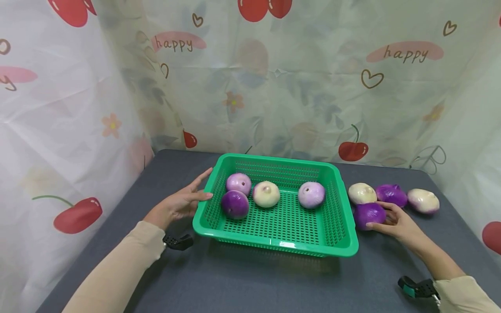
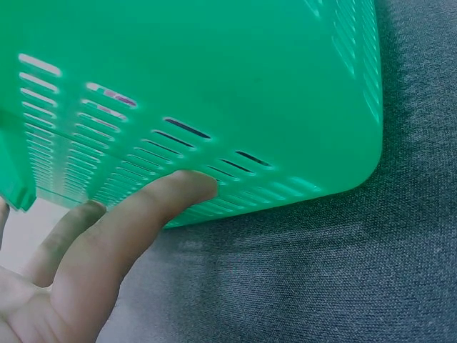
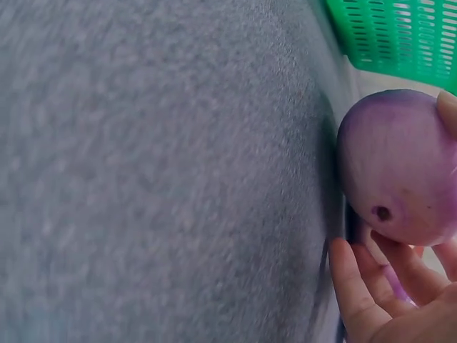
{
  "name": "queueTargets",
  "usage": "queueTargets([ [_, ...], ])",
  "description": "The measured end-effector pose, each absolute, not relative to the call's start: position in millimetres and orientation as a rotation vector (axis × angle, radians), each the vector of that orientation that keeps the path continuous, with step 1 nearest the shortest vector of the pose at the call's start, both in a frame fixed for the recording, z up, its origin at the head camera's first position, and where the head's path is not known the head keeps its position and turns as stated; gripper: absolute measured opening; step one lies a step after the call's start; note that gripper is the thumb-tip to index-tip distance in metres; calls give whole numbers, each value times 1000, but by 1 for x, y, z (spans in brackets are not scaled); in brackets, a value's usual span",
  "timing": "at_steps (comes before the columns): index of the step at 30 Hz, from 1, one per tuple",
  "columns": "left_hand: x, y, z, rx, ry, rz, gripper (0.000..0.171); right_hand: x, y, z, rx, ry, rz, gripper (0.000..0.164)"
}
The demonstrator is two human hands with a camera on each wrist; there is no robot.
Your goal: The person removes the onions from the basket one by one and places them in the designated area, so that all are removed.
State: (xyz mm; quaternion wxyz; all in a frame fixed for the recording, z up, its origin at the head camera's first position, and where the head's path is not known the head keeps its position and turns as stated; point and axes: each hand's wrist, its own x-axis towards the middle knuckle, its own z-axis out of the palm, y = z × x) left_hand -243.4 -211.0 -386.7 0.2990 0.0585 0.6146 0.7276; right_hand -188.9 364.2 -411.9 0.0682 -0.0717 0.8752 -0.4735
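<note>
A green plastic basket (image 1: pixel 274 248) with slotted walls stands mid-table, holding several round onions, purple, pale purple and whitish. My left hand (image 1: pixel 182 203) rests against its left end, fingers extended near the rim. In the left wrist view, the thumb (image 2: pixel 153 214) touches the slotted wall (image 2: pixel 214 86). Just right of the basket, my right hand (image 1: pixel 397 224) holds a deep purple onion (image 1: pixel 369 216) between thumb and fingers. Up close in the right wrist view, this onion (image 3: pixel 396 164) shows a small dark hole, with fingers (image 3: pixel 350 286) curving under it.
Behind the right hand lie a whitish onion (image 1: pixel 362 193), a purple onion (image 1: pixel 391 195) and a white onion with purple edges (image 1: pixel 423 201). The dark grey table (image 1: pixel 235 287) runs back to a printed curtain (image 1: pixel 297 100), which also hangs at both sides.
</note>
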Motion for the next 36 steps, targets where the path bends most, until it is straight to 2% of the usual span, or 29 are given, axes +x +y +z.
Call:
queueTargets([
  [23,-244,-211,-387,152,1626,1931,86,-191,378,-418,-115,2649,-1152,89],
  [36,-243,-211,-387,161,1615,1935,87,-193,381,-418,-124,2604,-1139,89],
])
